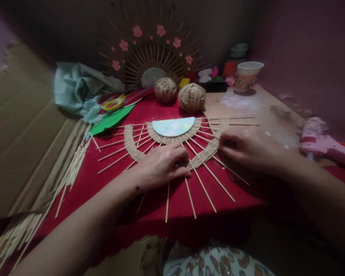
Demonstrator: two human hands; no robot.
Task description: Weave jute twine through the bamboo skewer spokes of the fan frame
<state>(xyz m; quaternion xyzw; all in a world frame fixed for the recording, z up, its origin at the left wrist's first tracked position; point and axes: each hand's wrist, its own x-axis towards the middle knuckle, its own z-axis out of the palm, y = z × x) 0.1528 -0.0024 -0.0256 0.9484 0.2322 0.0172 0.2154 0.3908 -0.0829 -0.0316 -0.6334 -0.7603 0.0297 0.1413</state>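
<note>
A half-round fan frame (208, 152) of thin wooden sticks lies on a red cloth, its sticks spreading toward me. At its middle sits a light blue half-disc (174, 126) edged with woven twine, and a wider twine band (131, 142) arcs across the sticks. My left hand (168, 163) is closed over the lower middle of that band, thumb and fingers gripping it; they hide part of the weave. At the band's right side, my right hand (244, 147) has its fingers pinched together on the twine (209, 122), which runs down from a twine ball (192, 97).
A second twine ball (166, 89) sits behind. A finished-looking flowered fan (149, 42) leans at the back. Scissors (114, 102), green paper (113, 119) and cloth (74, 90) lie left, near loose sticks (74, 165). A paper cup (245, 78) and pink glue gun (319, 140) are right.
</note>
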